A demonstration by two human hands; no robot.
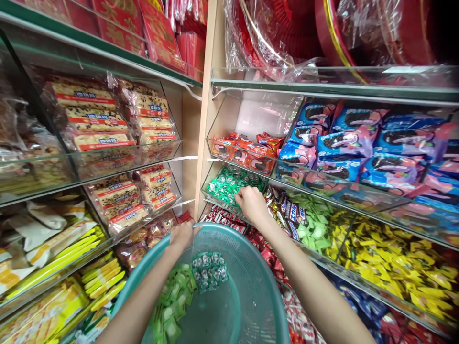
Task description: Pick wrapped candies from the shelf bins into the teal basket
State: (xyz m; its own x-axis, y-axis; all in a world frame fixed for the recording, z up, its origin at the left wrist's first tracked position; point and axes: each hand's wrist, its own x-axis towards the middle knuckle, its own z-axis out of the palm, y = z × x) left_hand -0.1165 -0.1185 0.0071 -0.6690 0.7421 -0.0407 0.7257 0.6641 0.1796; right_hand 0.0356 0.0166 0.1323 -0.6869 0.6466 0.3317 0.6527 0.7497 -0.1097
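My left hand [182,235] is closed over the far rim of a large teal plastic basket [215,322]. Inside the basket lie a pile of light green wrapped candies [174,298] and a sheet of joined dark green candy packets [210,271]. Beyond the basket, my right hand [254,204] is over the front edge of a shelf bin of shiny green wrapped candies [226,184]. Its fingers are curled together, and whatever they may hold is hidden from me.
Snickers bars [292,212], light green candies [315,222] and yellow-wrapped candies [390,267] fill bins on the right. Above them sit blue cookie packs [344,138] and red packs [247,150] behind glass edges. Packaged pastries [96,119] line the left shelves.
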